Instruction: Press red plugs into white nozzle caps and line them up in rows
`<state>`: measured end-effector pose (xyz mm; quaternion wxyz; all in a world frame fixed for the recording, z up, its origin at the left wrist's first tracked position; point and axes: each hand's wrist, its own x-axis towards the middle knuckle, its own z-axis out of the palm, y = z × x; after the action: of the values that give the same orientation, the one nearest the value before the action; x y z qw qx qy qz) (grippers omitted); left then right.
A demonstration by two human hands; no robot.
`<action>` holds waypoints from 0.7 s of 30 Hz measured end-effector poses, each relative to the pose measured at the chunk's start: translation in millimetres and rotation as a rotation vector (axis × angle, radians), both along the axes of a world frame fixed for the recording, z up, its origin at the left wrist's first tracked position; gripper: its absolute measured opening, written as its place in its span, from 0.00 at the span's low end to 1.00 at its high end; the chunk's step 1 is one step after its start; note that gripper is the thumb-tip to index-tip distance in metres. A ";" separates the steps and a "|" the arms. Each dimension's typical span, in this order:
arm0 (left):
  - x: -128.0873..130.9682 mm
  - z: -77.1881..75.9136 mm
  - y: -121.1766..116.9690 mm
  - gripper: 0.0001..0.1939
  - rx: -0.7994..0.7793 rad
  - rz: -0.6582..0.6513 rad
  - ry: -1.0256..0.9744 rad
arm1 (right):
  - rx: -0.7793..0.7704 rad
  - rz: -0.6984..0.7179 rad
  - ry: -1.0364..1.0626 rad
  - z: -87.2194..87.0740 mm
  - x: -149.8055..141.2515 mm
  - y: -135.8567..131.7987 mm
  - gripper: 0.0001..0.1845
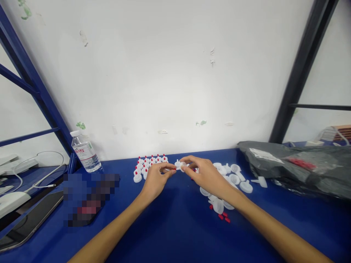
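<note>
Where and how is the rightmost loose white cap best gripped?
Probably by its wide base, pinched from above: the white cap appears to lie on its side, narrow spout pointing left, while the dark plastic bag sits close on its right.

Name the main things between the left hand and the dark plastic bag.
In the head view, rightward from the left hand to the dark plastic bag: a held white piece, the right hand, then loose white pieces.
</note>
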<state>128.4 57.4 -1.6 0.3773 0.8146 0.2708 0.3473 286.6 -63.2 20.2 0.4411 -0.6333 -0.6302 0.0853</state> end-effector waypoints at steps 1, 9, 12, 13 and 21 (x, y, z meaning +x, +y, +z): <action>0.2 0.0 -0.5 0.08 -0.010 -0.014 -0.008 | 0.005 0.006 0.001 0.1 -0.6 -0.1 0.14; -0.1 3.9 -6.6 0.10 -0.056 -0.028 -0.005 | 0.035 -0.003 -0.002 -0.2 0.0 0.9 0.14; 0.5 5.6 -7.7 0.11 -0.099 -0.033 -0.042 | 0.059 0.022 0.030 -0.4 0.9 1.2 0.13; 0.9 5.9 -7.9 0.11 -0.109 -0.034 -0.056 | 0.062 0.027 0.038 -0.5 0.9 1.2 0.13; 0.3 4.6 -6.8 0.11 -0.130 -0.056 -0.095 | 0.020 0.000 0.044 -0.7 -0.3 -0.1 0.14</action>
<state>128.6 50.6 3.0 0.4514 0.7783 0.2516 0.3566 286.3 -63.3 19.5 0.4613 -0.6266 -0.6212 0.0930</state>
